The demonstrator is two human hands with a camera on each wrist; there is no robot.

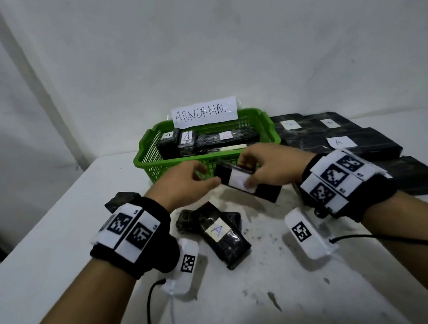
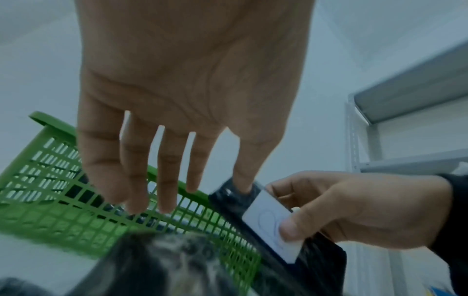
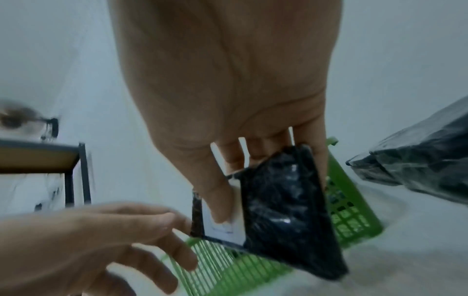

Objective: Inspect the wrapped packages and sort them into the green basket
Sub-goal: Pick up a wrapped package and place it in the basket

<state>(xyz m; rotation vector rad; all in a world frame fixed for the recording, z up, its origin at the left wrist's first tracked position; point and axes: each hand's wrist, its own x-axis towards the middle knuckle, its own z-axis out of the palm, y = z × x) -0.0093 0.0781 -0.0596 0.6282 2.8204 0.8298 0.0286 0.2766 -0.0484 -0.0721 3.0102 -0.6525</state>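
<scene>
Now the right hand (image 1: 266, 168) grips one package (image 1: 246, 182); the left hand (image 1: 183, 183) is open, thumb touching it; four packages lie in the green basket (image 1: 150, 165); two on the near worktop (image 1: 59, 255).

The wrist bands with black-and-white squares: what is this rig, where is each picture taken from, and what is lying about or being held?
No machine: a person's two bare hands, with marker bands and a camera on each wrist, plus one head camera looking down. The right hand grips a black wrapped package, thumb on its white label; the left hand is open, its thumb tip touching the package's end in the left wrist view. Behind stands the green basket signed ABNORMAL, already holding packages. More packages lie on the white table, one labelled A.
</scene>
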